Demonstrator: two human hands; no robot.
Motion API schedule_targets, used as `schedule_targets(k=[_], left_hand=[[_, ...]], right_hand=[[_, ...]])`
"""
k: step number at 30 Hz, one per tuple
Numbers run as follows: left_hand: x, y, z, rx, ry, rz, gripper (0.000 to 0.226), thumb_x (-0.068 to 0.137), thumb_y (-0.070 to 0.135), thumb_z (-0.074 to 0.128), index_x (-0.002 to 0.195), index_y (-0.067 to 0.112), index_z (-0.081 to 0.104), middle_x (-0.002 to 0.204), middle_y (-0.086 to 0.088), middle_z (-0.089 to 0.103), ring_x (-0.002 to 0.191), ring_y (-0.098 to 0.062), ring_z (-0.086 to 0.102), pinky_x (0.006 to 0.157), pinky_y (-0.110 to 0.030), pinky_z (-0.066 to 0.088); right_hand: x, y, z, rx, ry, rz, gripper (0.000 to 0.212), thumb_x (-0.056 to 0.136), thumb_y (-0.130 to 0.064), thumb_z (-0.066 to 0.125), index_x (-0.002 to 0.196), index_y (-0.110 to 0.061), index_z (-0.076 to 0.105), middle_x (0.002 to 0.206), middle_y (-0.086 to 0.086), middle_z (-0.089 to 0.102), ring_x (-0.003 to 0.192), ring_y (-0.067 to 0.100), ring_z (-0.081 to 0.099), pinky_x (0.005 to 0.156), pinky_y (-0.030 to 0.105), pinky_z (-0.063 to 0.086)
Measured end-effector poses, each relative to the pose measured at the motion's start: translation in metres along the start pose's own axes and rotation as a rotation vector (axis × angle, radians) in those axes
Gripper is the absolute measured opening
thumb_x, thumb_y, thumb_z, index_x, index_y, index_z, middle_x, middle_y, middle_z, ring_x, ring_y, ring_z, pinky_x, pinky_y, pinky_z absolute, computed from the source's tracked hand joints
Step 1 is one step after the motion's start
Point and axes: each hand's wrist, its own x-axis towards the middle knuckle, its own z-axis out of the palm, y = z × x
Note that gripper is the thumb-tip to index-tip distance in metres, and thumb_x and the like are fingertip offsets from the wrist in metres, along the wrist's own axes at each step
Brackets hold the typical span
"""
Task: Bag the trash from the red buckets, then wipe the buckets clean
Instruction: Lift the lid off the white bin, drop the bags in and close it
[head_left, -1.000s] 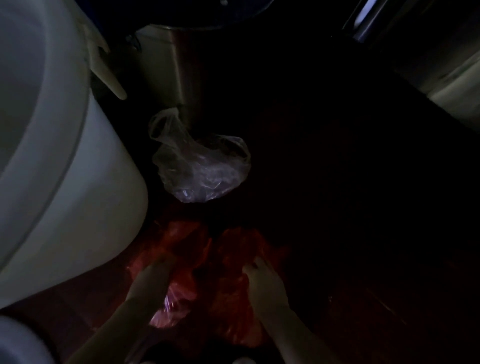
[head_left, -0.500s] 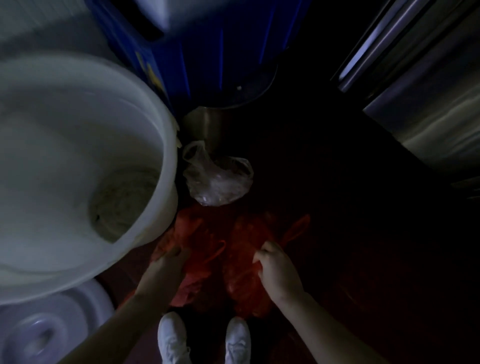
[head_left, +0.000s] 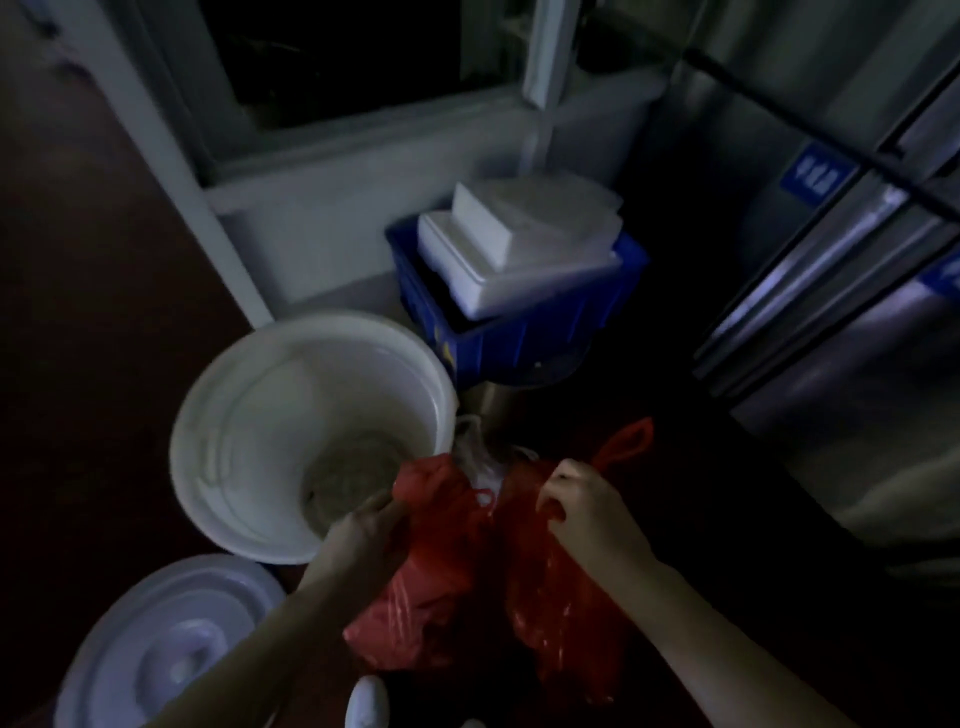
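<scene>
both hands, left hand (head_left: 363, 535) and right hand (head_left: 587, 512), grasp the red bag (head_left: 467, 571) at its mouth, probably to tie it.

Your left hand (head_left: 363, 530): fingers curled, pinching the left edge of the red bag (head_left: 441, 571). Forearm bare, angled in from your lower left.
Your right hand (head_left: 587, 514): level with the left and apart from it, back turned toward you, fingers curled down into the bag's right edge. Forearm bare, angled in from your lower right.
</scene>
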Motion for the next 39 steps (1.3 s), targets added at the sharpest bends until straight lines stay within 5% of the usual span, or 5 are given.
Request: schedule_targets(k=[3, 14, 21, 26, 39], left_hand=[[-0.005, -0.012, -0.044, 0.062, -0.002, -0.119, 0.021, 0.071, 0.007, 0.071, 0.09, 0.003, 0.062, 0.09, -0.012, 0.058, 0.079, -0.037, 0.061, 0.065, -0.043, 0.049], [0.056, -0.133, -0.124, 0.088, 0.094, -0.178, 0.032, 0.073, -0.001, 0.072, 0.105, 0.002, 0.066, 0.091, -0.013, 0.06, 0.075, -0.034, 0.061, 0.059, -0.037, 0.047], [0.098, -0.261, -0.113, 0.152, -0.031, -0.222, 0.026, 0.061, -0.001, 0.078, 0.082, 0.007, 0.065, 0.075, -0.008, 0.059, 0.053, -0.027, 0.059, 0.046, -0.027, 0.044], [0.115, -0.331, -0.084, 0.15, -0.132, -0.29, 0.026, 0.07, 0.001, 0.073, 0.094, 0.009, 0.069, 0.085, -0.008, 0.064, 0.062, -0.028, 0.063, 0.051, -0.029, 0.048], [0.127, -0.441, 0.029, 0.134, -0.323, -0.462, 0.034, 0.096, 0.015, 0.047, 0.129, 0.021, 0.049, 0.114, 0.001, 0.049, 0.092, -0.018, 0.055, 0.073, -0.026, 0.046]], right_hand=[[0.031, -0.035, -0.035, -0.025, 0.016, -0.079, 0.014, 0.078, -0.001, 0.065, 0.085, -0.011, 0.071, 0.098, 0.0, 0.058, 0.096, 0.013, 0.054, 0.08, 0.017, 0.042], [0.186, -0.132, -0.032, -0.086, -0.022, -0.264, 0.016, 0.07, 0.005, 0.071, 0.074, -0.011, 0.07, 0.089, -0.001, 0.057, 0.093, 0.018, 0.058, 0.08, 0.016, 0.035], [0.307, -0.174, 0.048, -0.092, -0.159, -0.329, 0.013, 0.076, 0.0, 0.068, 0.081, -0.011, 0.07, 0.098, 0.0, 0.059, 0.094, 0.017, 0.057, 0.083, 0.03, 0.046], [0.361, -0.173, 0.128, -0.08, -0.225, -0.263, 0.016, 0.082, 0.001, 0.06, 0.086, -0.012, 0.068, 0.098, -0.003, 0.055, 0.083, 0.009, 0.051, 0.062, 0.01, 0.035], [0.425, -0.124, 0.306, -0.106, -0.39, -0.076, 0.017, 0.083, -0.001, 0.06, 0.094, -0.01, 0.07, 0.103, 0.004, 0.057, 0.098, 0.022, 0.057, 0.086, 0.033, 0.048]])
